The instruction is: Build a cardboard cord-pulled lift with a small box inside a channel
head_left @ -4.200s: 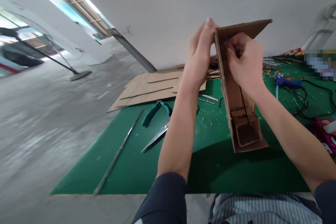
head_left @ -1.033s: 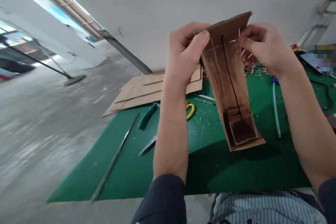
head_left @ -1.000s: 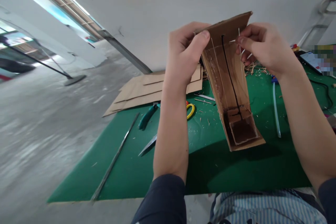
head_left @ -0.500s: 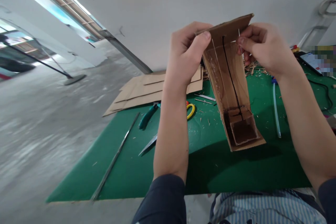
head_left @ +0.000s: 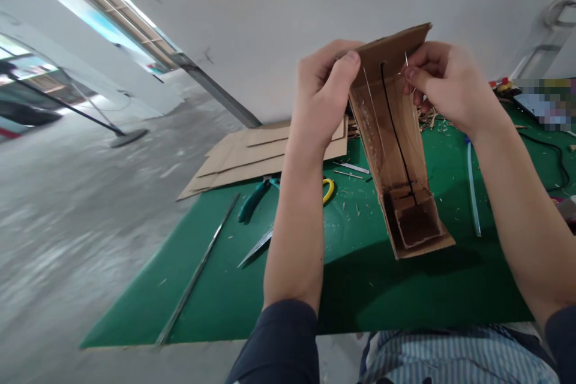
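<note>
A tall cardboard structure is tilted above the green table, with a small open box at its lower end. My left hand grips the top left edge, thumb in front. Near the top right edge, my right hand pinches a thin, shiny wire; its lower part is hidden by the fingers. A black cord runs from a hole in the top panel down towards the box. Left of it hangs a thin pale thread.
On the green table lie cardboard sheets, teal-handled pliers, scissors with a yellow handle, a bundle of thin rods and a pale blue stick. A phone is at the right. A wall stands behind.
My right hand has shifted slightly left with the wire, which now leans a little. The structure's top has tipped slightly left. My left hand keeps its hold.
</note>
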### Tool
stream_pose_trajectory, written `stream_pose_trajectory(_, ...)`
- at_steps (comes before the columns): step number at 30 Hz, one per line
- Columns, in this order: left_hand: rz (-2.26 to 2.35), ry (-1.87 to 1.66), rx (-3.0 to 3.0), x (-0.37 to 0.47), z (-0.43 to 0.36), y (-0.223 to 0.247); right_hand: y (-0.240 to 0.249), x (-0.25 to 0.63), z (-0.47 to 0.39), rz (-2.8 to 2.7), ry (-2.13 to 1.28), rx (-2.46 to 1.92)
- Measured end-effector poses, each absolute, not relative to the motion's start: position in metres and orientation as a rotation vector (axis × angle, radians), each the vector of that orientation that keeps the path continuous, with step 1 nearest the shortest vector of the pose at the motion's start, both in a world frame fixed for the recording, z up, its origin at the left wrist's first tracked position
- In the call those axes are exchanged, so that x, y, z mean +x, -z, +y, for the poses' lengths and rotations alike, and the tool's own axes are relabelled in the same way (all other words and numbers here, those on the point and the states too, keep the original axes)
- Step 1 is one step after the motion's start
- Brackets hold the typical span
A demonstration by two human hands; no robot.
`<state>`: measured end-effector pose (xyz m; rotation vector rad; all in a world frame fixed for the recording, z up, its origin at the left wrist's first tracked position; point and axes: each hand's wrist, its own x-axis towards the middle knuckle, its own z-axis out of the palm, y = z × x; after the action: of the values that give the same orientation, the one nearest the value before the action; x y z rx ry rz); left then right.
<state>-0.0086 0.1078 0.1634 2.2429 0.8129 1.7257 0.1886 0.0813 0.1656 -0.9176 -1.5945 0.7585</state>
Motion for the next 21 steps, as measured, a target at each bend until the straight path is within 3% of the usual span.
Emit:
stream_pose_trajectory(6, 0.866, -1.655, 2.338, -0.011, 0.112, -0.16, -0.167, 0.186, 0.08, -1.57, -0.768, -0.907)
stream_pose_trajectory(21, 0.462, -1.852, 2.47, -0.008, 0.09, -0.173, -0.17, 0.173, 0.07, -1.496, -0.621, -0.766)
